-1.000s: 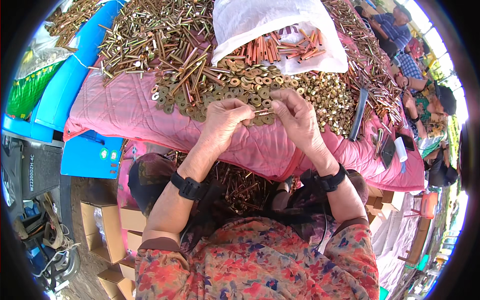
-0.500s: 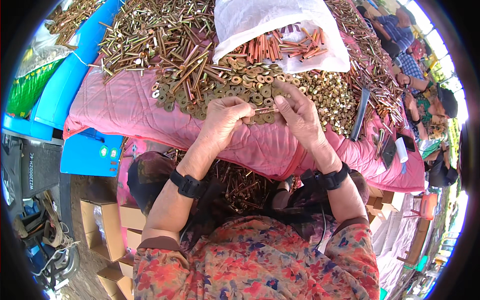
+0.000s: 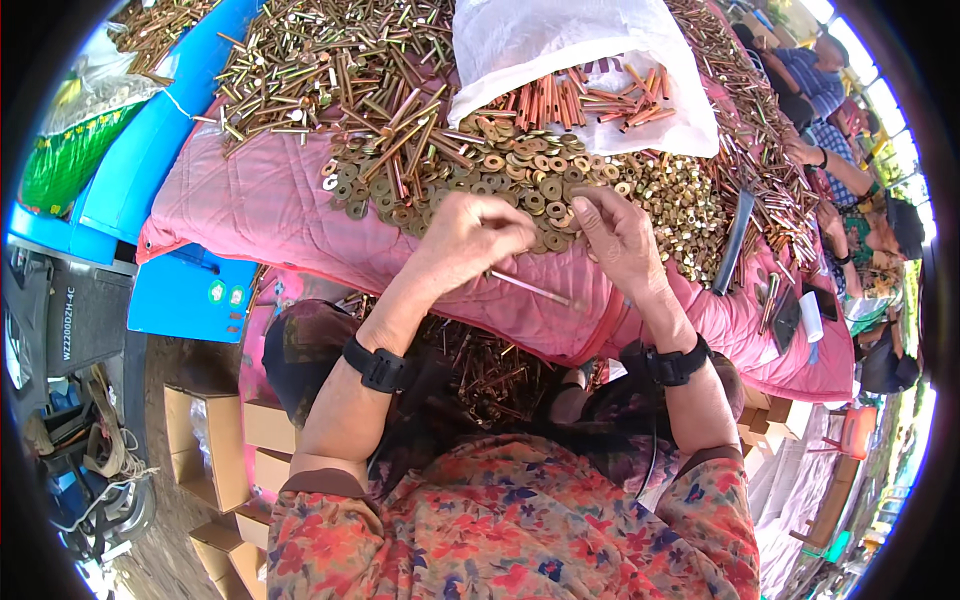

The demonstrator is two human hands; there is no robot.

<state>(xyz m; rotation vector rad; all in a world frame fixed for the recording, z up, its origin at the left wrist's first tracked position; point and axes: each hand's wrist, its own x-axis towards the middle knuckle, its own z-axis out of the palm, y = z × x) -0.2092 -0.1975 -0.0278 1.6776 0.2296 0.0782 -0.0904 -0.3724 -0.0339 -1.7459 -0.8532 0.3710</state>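
Long metal pieces (image 3: 330,75) fill the upper left of my frame. At centre I see the left hand (image 3: 475,240) loosely curled; I cannot tell its hold. Just below, a slim rod (image 3: 530,288) slants before the pink quilt (image 3: 565,327). Washers (image 3: 553,188) lie upper centre. Right of centre, the right hand (image 3: 622,240) is half open, its hold unclear.

A pink quilt (image 3: 250,200) bears washers (image 3: 492,182), nuts (image 3: 690,205), rods (image 3: 335,70) and a white sack (image 3: 570,40).
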